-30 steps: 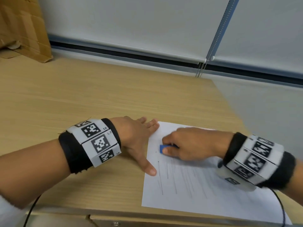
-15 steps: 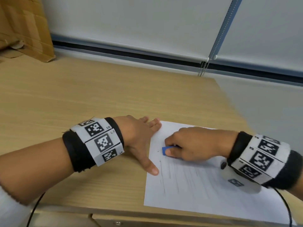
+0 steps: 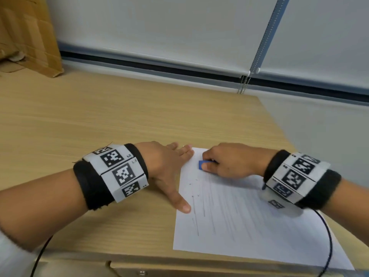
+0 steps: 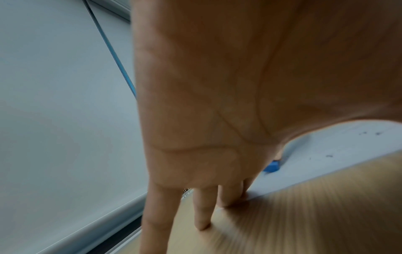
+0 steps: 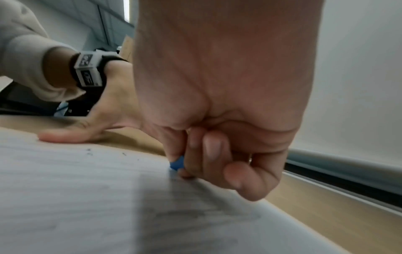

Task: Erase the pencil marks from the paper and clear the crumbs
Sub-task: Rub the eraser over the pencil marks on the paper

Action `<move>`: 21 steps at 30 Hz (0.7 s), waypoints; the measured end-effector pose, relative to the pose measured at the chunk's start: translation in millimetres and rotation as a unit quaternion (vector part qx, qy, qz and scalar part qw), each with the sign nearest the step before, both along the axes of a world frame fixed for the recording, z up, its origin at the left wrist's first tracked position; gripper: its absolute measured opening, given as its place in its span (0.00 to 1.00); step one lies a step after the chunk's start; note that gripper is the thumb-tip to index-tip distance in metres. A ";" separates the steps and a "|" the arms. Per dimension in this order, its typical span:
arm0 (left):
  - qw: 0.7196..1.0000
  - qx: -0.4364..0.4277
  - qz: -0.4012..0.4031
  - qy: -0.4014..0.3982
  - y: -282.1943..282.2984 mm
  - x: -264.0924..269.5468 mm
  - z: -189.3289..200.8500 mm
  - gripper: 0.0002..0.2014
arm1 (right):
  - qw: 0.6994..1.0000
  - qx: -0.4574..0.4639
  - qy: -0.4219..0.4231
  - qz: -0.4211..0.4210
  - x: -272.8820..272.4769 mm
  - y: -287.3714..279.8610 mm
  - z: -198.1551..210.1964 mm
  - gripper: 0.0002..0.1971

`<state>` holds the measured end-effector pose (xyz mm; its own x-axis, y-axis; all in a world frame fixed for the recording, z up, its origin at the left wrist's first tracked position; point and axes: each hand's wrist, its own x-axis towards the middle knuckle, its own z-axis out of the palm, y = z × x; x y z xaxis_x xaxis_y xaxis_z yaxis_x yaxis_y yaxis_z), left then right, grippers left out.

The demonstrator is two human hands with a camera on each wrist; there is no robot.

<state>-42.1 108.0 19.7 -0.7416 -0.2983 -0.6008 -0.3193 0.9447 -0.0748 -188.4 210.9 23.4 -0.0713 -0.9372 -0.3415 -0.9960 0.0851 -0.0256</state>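
Paper [image 3: 249,222]: lies flat at the counter's [image 3: 99,116] near right corner, long axis running from the near edge toward the far edge.
Right hand [image 3: 229,162]: fingers curled, pinching a blue eraser [image 3: 202,164] pressed on the paper near its far left corner.
Left hand [image 3: 169,168]: flat, fingers straight; fingertips on the paper's far left corner, thumb on its left edge, pinning the sheet.
Marks [image 3: 201,202]: faint pencil lines run along the paper's long axis, lying toward the near edge from the eraser; the right hand is the nearer one.
Crumbs [image 3: 194,195]: a few dark specks near the left edge, between eraser and thumb.
Judgement: next stroke likely pulls toward the near edge, along the lines.
Change from earlier frame: eraser sits slightly farther from the near edge; left hand unmoved on the paper.
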 end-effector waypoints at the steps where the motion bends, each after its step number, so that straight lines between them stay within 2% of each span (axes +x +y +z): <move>1: 1.000 0.001 -0.001 0.001 0.1 0.2 0.0 0.69 | 1.000 -0.002 0.000 -0.001 -1.8 0.5 -1.8 0.18; 6: 1.000 0.006 0.001 0.002 -0.6 -0.8 -1.3 0.70 | 0.996 0.077 -0.004 0.051 21.1 29.0 2.4 0.16; 12: 1.000 -0.004 -0.002 -0.004 -0.4 -0.9 -0.7 0.70 | 1.000 0.014 0.024 -0.003 0.1 -9.0 3.2 0.18; 17: 1.000 -0.002 -0.002 -0.007 0.8 -1.7 0.1 0.70 | 0.997 0.058 0.001 0.052 20.9 23.1 0.8 0.16; 21: 1.000 -0.006 -0.002 -0.014 1.5 -1.8 -0.2 0.70 | 0.999 0.038 0.003 0.031 21.2 7.7 5.0 0.18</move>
<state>-43.8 109.5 19.5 -0.7262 -0.3021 -0.6176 -0.3132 0.9450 -0.0939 -167.1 218.6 28.4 -0.0157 -0.9114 -0.4112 -0.9996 0.0242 -0.0156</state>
